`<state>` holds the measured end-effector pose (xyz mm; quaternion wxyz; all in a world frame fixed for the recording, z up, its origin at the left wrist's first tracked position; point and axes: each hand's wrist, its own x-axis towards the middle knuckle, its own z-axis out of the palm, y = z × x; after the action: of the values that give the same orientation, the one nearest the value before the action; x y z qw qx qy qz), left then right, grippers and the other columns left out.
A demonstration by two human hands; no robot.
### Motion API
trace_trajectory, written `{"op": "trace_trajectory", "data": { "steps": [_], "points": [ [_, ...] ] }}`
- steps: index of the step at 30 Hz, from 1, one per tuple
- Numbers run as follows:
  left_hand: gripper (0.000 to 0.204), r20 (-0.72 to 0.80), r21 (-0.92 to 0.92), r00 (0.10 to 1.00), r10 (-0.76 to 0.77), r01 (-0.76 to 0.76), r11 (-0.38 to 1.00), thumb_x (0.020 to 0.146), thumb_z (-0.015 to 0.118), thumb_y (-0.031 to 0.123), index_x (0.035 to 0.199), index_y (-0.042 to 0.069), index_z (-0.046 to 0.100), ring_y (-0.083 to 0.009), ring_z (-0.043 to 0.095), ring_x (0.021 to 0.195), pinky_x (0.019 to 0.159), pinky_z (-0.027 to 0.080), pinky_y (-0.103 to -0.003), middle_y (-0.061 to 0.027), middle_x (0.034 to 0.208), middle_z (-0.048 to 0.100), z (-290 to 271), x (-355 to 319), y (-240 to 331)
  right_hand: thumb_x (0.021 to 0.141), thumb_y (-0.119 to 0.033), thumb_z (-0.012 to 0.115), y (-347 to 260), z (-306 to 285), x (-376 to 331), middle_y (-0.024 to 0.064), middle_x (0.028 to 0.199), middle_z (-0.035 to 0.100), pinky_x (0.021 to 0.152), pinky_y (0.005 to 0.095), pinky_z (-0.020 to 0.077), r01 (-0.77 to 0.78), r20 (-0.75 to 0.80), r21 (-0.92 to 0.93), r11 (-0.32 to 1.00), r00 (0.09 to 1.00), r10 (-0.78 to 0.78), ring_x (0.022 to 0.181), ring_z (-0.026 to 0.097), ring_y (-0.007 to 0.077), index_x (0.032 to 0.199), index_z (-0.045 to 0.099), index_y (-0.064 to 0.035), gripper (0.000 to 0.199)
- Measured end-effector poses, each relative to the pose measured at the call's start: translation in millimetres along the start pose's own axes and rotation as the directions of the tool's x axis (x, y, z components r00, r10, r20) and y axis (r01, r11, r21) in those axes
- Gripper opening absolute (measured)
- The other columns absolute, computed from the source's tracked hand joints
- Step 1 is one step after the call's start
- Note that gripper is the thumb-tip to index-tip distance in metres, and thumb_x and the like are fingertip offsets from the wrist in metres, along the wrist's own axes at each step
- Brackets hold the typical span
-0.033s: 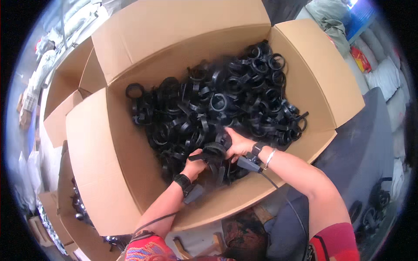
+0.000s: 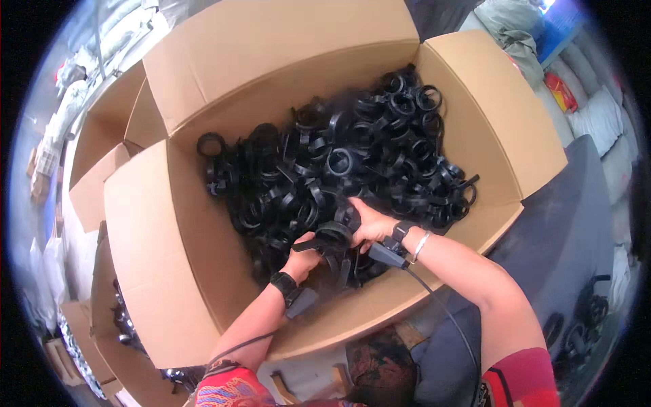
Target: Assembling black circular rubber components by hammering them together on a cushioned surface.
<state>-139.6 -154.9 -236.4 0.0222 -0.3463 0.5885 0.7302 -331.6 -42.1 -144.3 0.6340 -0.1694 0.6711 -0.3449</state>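
Observation:
A large open cardboard box (image 2: 139, 251) holds a heap of black plastic rings (image 2: 340, 161), many with a flat arm sticking out. At the near side of the heap, my left hand (image 2: 302, 260) is closed on the flat arm of a black ring with an arm (image 2: 333, 234). My right hand (image 2: 369, 222) grips a black part beside that ring's right edge, thumb and fingers around it. Whether this part is joined to the ring is unclear. Both wrists wear dark straps with small grey devices, cabled up the forearms.
Left of the big box stand another open carton (image 2: 102, 152) and a lower carton (image 2: 108, 332) with shiny parts inside. More black rings (image 2: 576, 336) lie on a dark grey surface (image 2: 569, 210) at right. White sacks (image 2: 600, 122) line the right side.

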Motion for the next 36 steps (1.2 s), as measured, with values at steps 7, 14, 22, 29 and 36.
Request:
{"op": "trace_trajectory", "data": {
  "steps": [7, 14, 22, 29, 36],
  "points": [
    [0.028, -0.03, -0.362, 0.999, 0.031, -0.04, 0.931, 0.073, 0.057, -0.011, 0.097, 0.004, 0.061, -0.0125, 0.058, 0.079, 0.066, 0.049, -0.027, -0.0024, 0.09, 0.063, 12, -23, 101, 0.061, 0.007, 0.074, -70, -17, -61, 0.0221, 0.136, 0.036, 0.048, 0.0333, 0.0547, 0.188, -0.017, -0.054, 0.981, 0.982, -0.19, 0.077, 0.062, 0.026, 0.146, 0.001, -0.0126, 0.113],
    [0.034, -0.037, -0.106, 0.951, 0.306, -0.308, 0.945, 0.071, 0.057, -0.013, 0.097, 0.007, 0.063, -0.0081, 0.058, 0.072, 0.058, 0.048, -0.023, 0.0018, 0.084, 0.062, 15, -55, 195, 0.061, 0.008, 0.073, -106, -2, -129, 0.0233, 0.134, 0.036, 0.046, 0.0295, 0.0532, 0.386, -0.137, -0.01, 0.923, 0.913, -0.384, 0.077, 0.062, 0.0221, 0.145, -0.002, -0.0062, 0.114],
    [0.029, 0.113, -0.089, 0.815, 0.568, -0.561, 0.823, 0.074, 0.057, -0.011, 0.096, 0.007, 0.064, -0.0084, 0.057, 0.069, 0.057, 0.047, -0.023, 0.0017, 0.081, 0.062, 77, -121, 302, 0.062, 0.011, 0.068, -141, 0, -272, 0.0169, 0.116, 0.05, 0.044, 0.0273, 0.052, 0.578, -0.362, -0.134, 0.805, 0.728, -0.582, 0.08, 0.062, 0.0222, 0.145, 0.003, -0.0115, 0.108],
    [0.026, 0.445, -0.221, 0.696, 0.564, -0.526, 0.822, 0.082, 0.058, -0.001, 0.106, 0.008, 0.063, -0.0105, 0.06, 0.076, 0.066, 0.05, -0.024, 0.0, 0.09, 0.064, 219, -217, 373, 0.065, 0.009, 0.067, -109, 18, -476, 0.0138, 0.105, 0.053, 0.045, 0.0266, 0.0513, 0.476, -0.674, -0.323, 0.818, 0.491, -0.552, 0.072, 0.061, 0.0182, 0.144, 0.005, -0.0133, 0.103],
    [0.04, 0.762, -0.284, 0.368, 0.533, -0.55, 0.785, 0.062, 0.057, -0.016, 0.098, 0.001, 0.06, -0.0148, 0.058, 0.08, 0.067, 0.049, -0.028, -0.0032, 0.086, 0.062, 392, -279, 322, 0.063, 0.008, 0.069, 1, 69, -635, 0.0158, 0.105, 0.051, 0.044, 0.0289, 0.0524, 0.345, -0.935, -0.146, 0.927, 0.257, -0.243, 0.07, 0.06, 0.0214, 0.143, 0.01, -0.0099, 0.101]
  ]
}}
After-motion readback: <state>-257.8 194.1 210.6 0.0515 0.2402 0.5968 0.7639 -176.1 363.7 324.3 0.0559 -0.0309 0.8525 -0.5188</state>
